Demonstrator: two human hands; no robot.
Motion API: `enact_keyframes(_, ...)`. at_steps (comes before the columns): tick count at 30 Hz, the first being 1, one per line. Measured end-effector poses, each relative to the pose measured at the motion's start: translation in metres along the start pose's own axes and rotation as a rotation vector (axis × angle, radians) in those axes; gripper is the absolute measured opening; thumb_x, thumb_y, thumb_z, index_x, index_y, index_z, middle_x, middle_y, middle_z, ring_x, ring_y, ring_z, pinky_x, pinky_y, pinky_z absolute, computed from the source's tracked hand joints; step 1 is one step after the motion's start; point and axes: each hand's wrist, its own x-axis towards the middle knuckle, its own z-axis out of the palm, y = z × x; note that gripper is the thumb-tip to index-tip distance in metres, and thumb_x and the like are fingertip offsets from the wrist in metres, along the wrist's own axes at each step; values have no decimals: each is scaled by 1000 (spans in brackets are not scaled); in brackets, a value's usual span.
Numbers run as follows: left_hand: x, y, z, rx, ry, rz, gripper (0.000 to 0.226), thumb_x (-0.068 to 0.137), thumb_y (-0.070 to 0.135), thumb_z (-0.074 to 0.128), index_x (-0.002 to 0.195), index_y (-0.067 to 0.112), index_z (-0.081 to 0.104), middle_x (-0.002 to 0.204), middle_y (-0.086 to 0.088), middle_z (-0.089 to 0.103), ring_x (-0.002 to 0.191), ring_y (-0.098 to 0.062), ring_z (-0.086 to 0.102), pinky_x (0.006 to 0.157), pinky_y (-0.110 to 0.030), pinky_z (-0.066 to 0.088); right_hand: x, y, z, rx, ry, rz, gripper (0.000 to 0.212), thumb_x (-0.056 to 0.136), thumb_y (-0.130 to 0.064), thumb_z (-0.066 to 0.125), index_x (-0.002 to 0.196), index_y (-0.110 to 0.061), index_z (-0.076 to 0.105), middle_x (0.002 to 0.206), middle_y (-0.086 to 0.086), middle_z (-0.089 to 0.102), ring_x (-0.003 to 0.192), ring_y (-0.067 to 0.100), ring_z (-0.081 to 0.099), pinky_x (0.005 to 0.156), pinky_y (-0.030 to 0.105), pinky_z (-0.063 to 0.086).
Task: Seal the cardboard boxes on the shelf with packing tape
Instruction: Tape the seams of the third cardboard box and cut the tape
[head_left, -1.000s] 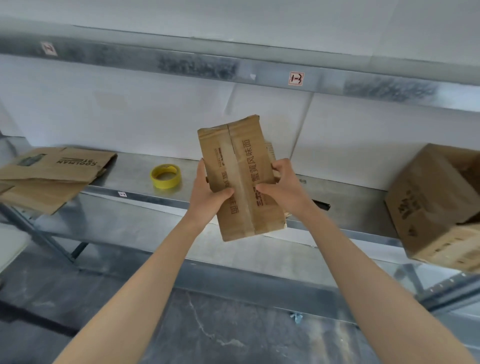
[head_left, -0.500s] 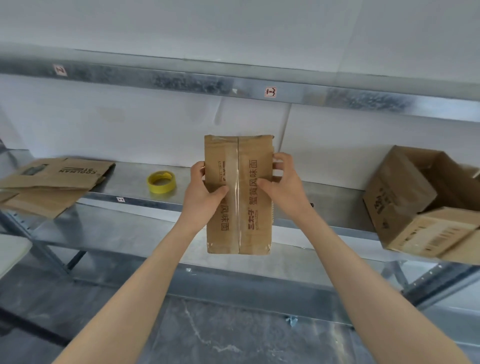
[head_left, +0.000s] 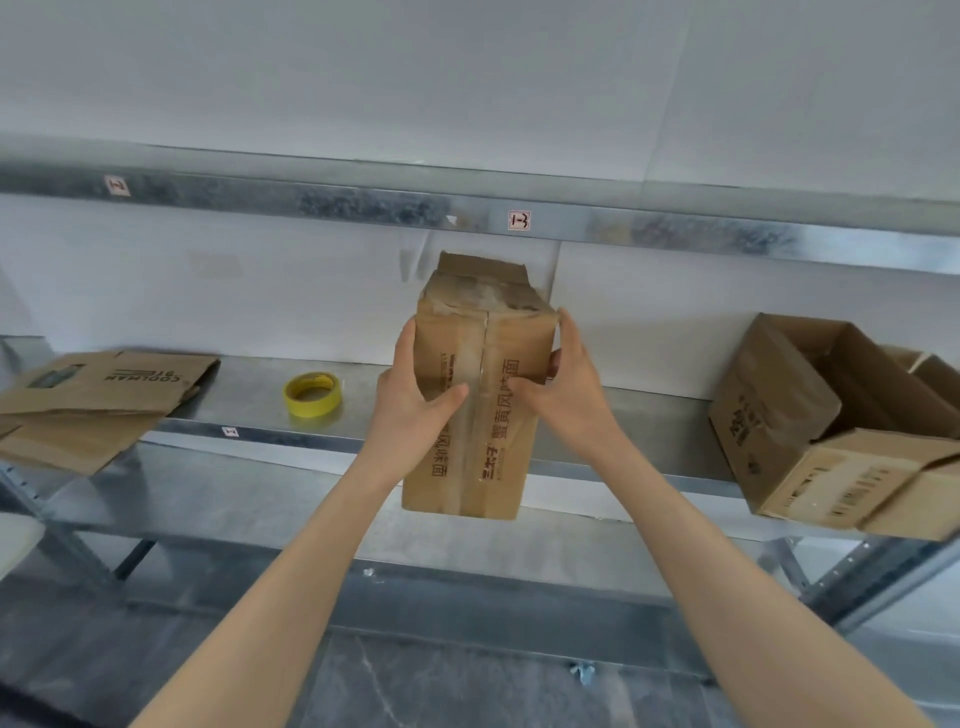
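Observation:
A narrow brown cardboard box (head_left: 483, 457) with printed characters is held up in front of the metal shelf (head_left: 649, 436), its taped centre seam facing me. My left hand (head_left: 415, 400) grips its left side, thumb across the front face. My right hand (head_left: 566, 384) grips the right side, thumb on the front near the seam. A yellow roll of tape (head_left: 312, 395) lies on the shelf to the left of the box.
Flattened cardboard (head_left: 98, 400) lies on the shelf at the left, hanging over its edge. An open cardboard box (head_left: 841, 431) lies tipped on the shelf at the right. A metal beam (head_left: 363, 205) runs overhead. A grey floor is below.
The box has tipped so that its top end now leans away towards the wall and its upper face shows. Both hands have kept their grip and slid up its sides.

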Motion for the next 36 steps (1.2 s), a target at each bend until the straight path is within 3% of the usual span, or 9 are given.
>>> enact_keyframes(4,15,-10,0,-2,-57,-21,78,85,27,69,142,43,17,119,25,45,113,0,43,88,-22,41,15,3,9,-46,37,18,72,82,-12,65,143,-25,29,111,-3,42,95,11,54,88,37,52)
enact_keyframes(9,35,-25,2,-74,-79,-87,76,83,20,71,138,35,21,120,18,49,114,-8,52,100,-42,47,30,13,28,-64,83,-1,70,85,-4,59,142,-28,27,118,-10,43,103,10,53,88,33,51)
enact_keyframes(11,43,-32,1,-73,-66,-85,78,82,19,72,139,32,20,118,18,50,108,-3,53,98,-38,48,33,17,38,-6,76,27,71,86,-2,59,142,-31,26,119,-15,47,107,6,53,89,30,50)
enact_keyframes(15,52,-55,0,-66,-34,-98,80,81,15,73,141,25,21,132,4,49,120,-14,50,100,-33,46,33,29,58,66,46,113,71,86,-1,60,139,-33,26,105,-33,45,94,-15,50,80,16,49)
enact_keyframes(20,50,-74,5,-59,-36,-88,77,82,16,73,137,35,23,127,17,46,113,4,48,80,1,39,28,39,70,68,43,174,69,87,-1,57,139,-33,26,105,-35,43,95,-16,47,85,21,48)
enact_keyframes(24,48,-76,5,-77,-8,-63,75,82,16,72,131,43,23,131,14,47,117,2,48,94,-17,43,28,38,73,73,43,177,63,87,-1,55,128,-40,29,110,-26,49,102,-5,51,90,34,52)
enact_keyframes(28,43,-77,6,-108,-17,-52,74,83,14,71,134,37,23,135,8,46,123,-5,47,101,-27,43,29,40,77,60,32,198,58,86,-1,56,130,-29,30,116,-6,55,108,15,57,88,43,54)
enact_keyframes(32,40,-75,9,-123,8,-43,76,83,11,70,138,34,23,137,8,44,125,-5,45,102,-24,43,26,42,77,36,20,216,63,85,-2,58,135,-26,28,111,-11,52,110,16,55,85,36,54)
enact_keyframes(36,35,-74,13,-112,17,-61,90,85,17,69,149,30,7,146,8,36,131,-3,37,95,-3,35,14,42,75,33,40,194,72,85,-2,60,140,-32,24,106,-28,47,95,-9,53,80,20,48)
